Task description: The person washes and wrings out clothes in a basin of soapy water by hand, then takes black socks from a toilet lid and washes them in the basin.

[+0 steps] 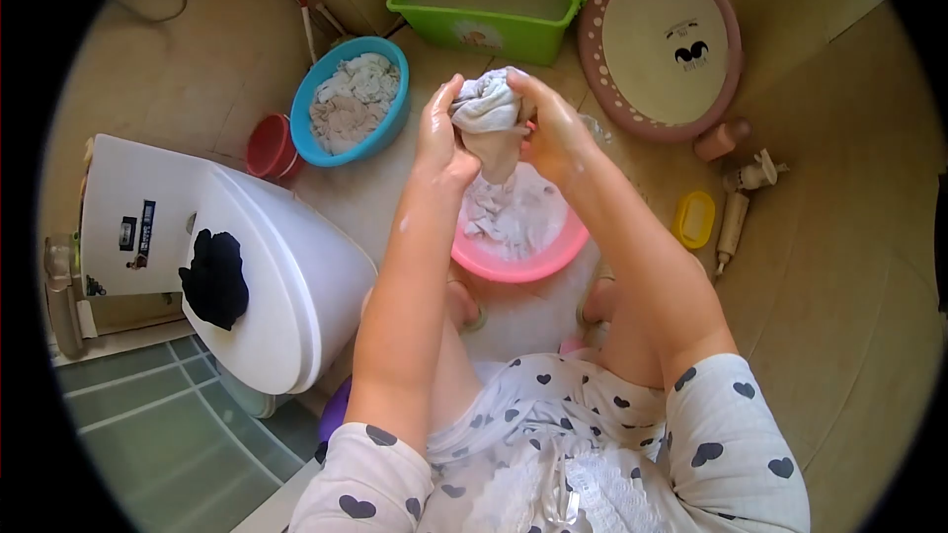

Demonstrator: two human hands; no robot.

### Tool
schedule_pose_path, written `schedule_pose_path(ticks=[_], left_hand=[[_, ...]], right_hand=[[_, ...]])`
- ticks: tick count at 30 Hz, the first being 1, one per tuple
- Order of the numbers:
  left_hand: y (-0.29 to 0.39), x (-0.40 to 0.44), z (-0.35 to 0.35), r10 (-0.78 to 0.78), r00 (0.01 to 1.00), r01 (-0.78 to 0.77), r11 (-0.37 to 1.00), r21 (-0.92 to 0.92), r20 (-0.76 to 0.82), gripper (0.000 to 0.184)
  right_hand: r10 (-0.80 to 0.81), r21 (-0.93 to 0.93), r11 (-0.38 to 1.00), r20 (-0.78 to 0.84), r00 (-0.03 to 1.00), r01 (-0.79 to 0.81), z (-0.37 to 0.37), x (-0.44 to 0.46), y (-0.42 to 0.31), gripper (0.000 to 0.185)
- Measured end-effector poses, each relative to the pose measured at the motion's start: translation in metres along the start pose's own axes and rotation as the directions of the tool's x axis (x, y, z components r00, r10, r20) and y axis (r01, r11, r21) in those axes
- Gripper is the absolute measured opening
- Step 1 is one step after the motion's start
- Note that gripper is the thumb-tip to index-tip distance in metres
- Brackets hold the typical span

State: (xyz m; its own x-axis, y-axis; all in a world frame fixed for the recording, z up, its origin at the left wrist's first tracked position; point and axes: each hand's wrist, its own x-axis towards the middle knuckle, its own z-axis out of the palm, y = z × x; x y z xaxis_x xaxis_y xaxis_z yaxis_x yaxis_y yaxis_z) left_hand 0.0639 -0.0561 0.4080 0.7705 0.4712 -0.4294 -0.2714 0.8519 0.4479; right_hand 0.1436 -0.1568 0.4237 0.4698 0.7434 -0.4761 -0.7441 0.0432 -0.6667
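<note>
Two hands occupied: my left hand (442, 138) and right hand (555, 133) both grip a bunched off-white cloth (487, 107), above the round pink plastic basin (518, 266). From that basin: round blue plastic basin (397, 114) far-left, rectangular green plastic tub (528, 42) beyond.

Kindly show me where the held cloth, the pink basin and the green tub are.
Held cloth (488, 107), head view: upper folded part.
Pink basin (517, 270), head view: near rim.
Green tub (528, 38), head view: near outer wall.
</note>
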Motion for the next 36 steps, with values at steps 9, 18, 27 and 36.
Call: schedule_pose_path(ticks=[9, 18, 27, 36], left_hand=[[0.023, -0.017, 0.003, 0.099, 0.995, -0.099, 0.994, -0.052, -0.003, 0.037], [0.016, -0.019, 0.001, 0.093, 0.982, -0.062, 0.980, -0.187, 0.162, 0.047], [0.020, -0.020, 0.005, 0.269, 0.945, -0.255, 0.962, -0.097, 0.186, 0.048], [0.008, -0.014, 0.007, 0.290, 0.944, -0.309, 0.944, 0.112, 0.157, 0.037]], right_hand=[[-0.049, -0.142, 0.988, 0.045, 0.998, 0.055, -0.027, 0.004, -0.004, 0.038], [0.072, 0.081, 0.993, 0.218, 0.973, -0.091, -0.016, -0.009, 0.001, 0.046], [-0.116, 0.123, 0.989, 0.343, 0.932, 0.078, -0.028, -0.008, -0.014, 0.037], [-0.098, -0.034, 0.993, 0.235, 0.967, 0.109, 0.004, -0.032, -0.004, 0.038]])
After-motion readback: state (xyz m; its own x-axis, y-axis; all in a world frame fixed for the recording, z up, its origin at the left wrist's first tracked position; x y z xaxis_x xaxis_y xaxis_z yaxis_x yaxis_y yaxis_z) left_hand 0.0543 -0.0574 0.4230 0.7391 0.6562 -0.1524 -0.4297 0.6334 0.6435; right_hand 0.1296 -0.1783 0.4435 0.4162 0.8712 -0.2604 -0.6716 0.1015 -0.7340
